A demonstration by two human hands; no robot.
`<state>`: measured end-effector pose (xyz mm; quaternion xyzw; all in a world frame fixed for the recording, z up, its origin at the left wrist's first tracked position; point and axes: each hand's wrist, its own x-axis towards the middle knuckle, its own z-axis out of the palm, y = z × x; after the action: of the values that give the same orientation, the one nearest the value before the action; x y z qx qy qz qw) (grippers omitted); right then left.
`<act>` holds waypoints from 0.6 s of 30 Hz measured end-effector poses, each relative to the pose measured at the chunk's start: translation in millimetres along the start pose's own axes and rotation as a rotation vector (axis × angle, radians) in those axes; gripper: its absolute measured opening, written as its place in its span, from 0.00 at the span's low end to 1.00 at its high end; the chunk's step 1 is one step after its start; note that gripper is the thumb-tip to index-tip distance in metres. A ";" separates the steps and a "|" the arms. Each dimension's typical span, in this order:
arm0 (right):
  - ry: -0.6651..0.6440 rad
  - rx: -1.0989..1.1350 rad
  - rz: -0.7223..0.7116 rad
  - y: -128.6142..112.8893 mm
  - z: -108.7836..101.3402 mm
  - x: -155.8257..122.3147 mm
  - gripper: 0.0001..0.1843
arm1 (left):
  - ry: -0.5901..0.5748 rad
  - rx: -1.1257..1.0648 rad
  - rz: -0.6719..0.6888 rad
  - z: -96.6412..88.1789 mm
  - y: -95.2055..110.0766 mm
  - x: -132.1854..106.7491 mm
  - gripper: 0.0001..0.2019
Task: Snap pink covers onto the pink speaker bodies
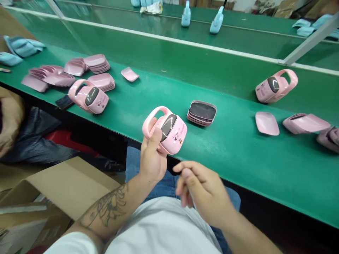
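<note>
My left hand point(153, 155) is closed around the handle side of a pink plastic case with a carrying handle point(174, 137), its thumb lying on top near the handle. The case has a dark glossy window and a small cartoon print, and is held tilted over the table's front edge. Just below and to the right of it, my right hand point(198, 187) hangs apart from the case, fingers loosely bent, with nothing visible in them. Behind, to the right, a stack of pink shells with dark insides point(202, 112) lies on the green table point(233, 151).
Similar pink cases stand at left point(92, 98) and far right point(275, 86). Stacked pink covers point(97, 63) lie left, and more shells point(304, 123) right. A metal rail point(169, 35) runs behind. A person's hand point(7, 123) and an open cardboard box point(71, 187) are at left.
</note>
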<state>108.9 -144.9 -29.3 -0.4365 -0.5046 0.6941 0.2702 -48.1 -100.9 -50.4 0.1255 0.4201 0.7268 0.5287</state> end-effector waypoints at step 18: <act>-0.168 0.381 0.152 -3.3 26.5 38.1 0.19 | 0.092 0.305 0.146 -7.3 -3.2 -14.3 0.32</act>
<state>67.4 -124.9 -36.0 -0.3549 -0.3507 0.8293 0.2517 -44.7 -116.5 -53.6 0.2013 0.5390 0.6960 0.4296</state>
